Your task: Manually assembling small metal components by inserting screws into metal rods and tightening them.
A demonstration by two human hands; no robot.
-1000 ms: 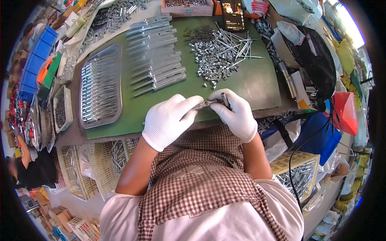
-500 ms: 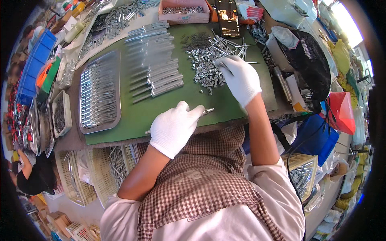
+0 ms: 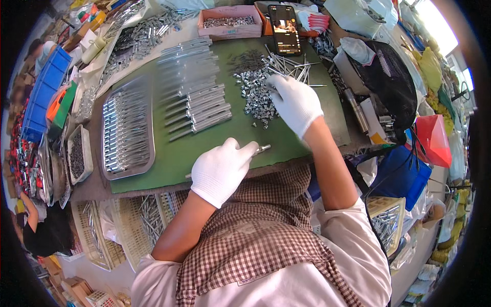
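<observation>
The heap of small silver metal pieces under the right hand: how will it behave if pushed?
The heap of small silver pieces looks loose, so it would likely scatter. The pieces seem stiff and shiny, probably slippery in the gloved right hand.

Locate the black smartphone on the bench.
In the head view, the black smartphone lies at the far edge of the green mat, right of the pink cardboard box and beyond the gloved right hand.

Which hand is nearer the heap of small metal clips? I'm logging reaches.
Right. The right hand rests on the heap of small metal clips; the left hand holds a metal rod nearer the body.
</observation>
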